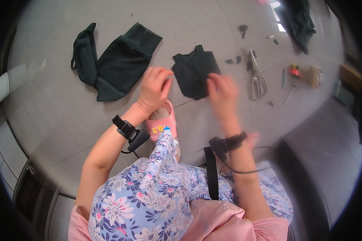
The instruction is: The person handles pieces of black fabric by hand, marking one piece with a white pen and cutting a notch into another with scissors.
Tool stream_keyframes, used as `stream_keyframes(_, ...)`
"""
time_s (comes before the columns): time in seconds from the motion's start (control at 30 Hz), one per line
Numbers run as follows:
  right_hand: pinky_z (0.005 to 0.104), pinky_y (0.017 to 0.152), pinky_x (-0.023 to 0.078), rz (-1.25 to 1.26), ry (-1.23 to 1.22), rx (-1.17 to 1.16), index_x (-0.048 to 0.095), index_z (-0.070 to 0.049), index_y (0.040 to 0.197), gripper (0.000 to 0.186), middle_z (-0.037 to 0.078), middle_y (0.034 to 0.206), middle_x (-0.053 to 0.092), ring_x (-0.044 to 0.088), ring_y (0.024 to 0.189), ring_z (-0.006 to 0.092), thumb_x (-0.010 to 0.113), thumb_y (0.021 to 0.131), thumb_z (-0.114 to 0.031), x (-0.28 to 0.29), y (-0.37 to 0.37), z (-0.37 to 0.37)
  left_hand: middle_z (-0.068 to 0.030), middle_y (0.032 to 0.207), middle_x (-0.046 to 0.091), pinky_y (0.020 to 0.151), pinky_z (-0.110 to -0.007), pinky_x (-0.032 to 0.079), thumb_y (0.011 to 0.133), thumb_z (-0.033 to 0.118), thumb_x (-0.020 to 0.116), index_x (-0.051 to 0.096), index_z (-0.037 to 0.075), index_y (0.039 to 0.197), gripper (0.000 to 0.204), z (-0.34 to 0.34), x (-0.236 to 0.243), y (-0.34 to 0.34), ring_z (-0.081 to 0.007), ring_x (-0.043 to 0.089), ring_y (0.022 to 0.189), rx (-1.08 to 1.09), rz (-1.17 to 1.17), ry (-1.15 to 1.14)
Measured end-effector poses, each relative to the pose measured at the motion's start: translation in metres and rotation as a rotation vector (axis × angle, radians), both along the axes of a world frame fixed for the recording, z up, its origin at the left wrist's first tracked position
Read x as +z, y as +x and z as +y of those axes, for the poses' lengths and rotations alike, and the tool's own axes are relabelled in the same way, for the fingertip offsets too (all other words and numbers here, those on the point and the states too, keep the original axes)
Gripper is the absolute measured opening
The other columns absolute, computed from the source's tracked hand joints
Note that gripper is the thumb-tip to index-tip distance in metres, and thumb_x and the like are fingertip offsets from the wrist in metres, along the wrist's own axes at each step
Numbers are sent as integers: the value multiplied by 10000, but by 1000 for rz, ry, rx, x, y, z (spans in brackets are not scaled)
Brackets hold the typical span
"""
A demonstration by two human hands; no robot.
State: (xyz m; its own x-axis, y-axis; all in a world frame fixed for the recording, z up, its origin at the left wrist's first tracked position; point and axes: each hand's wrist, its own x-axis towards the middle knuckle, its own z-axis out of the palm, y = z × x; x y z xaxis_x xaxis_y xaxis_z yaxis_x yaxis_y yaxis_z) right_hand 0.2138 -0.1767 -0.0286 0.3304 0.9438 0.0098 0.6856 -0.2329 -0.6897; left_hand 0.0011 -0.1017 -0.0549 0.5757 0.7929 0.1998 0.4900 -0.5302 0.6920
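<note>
Left hand (153, 89) and right hand (224, 94) both have fingers kinda curled (honestly can't tell if they're pinching anything) beside dark cloth (191, 78).

matt cloth panel (194, 76), shiny smooth metal scissors (256, 73), smooth glossy floor tiles (181, 24)
</note>
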Motion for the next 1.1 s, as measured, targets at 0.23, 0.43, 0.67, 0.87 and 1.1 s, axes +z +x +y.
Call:
stream_keyframes(0.23, 361, 649, 479, 101, 27, 86, 669, -67, 926, 159, 65, 831, 607, 574, 765, 261, 698, 770, -48, -10, -62, -21, -90, 854, 578, 658, -312, 488, 795, 1, 674, 635, 4, 893, 105, 8, 3, 13, -238, 583, 752, 244, -52, -163)
stream_keyframes(0.43, 360, 647, 478, 103, -42, 10, 659, -66, 892, 146, 59, 822, 603, 576, 759, 262, 714, 756, -62, -15, -68, -18, -75, 827, 590, 652, -316, 495, 783, 38, 704, 648, 15, 848, 89, 9, 0, 18, -226, 594, 742, 280, -9, -141)
stream_keyframes(0.67, 370, 642, 479, 96, -62, -31, 644, -71, 862, 127, 62, 813, 599, 585, 757, 272, 705, 752, -58, -15, -68, -14, -70, 819, 599, 658, -321, 501, 772, 51, 712, 646, 20, 831, 94, 9, 1, 21, -229, 603, 752, 305, 22, -147)
stream_keyframes(0.87, 374, 644, 478, 73, -70, -18, 633, -79, 868, 129, 65, 821, 594, 581, 756, 274, 691, 755, -53, -17, -68, -14, -70, 817, 600, 660, -320, 502, 764, 40, 713, 644, 18, 824, 94, 9, 1, 22, -229, 602, 747, 303, 20, -125)
stream_keyframes(1.1, 375, 640, 474, 33, -60, -13, 627, -87, 871, 140, 64, 837, 589, 574, 758, 272, 686, 748, -53, -15, -70, -12, -71, 816, 598, 655, -317, 502, 760, 32, 715, 643, 16, 823, 96, 9, 0, 22, -230, 601, 744, 305, 17, -118)
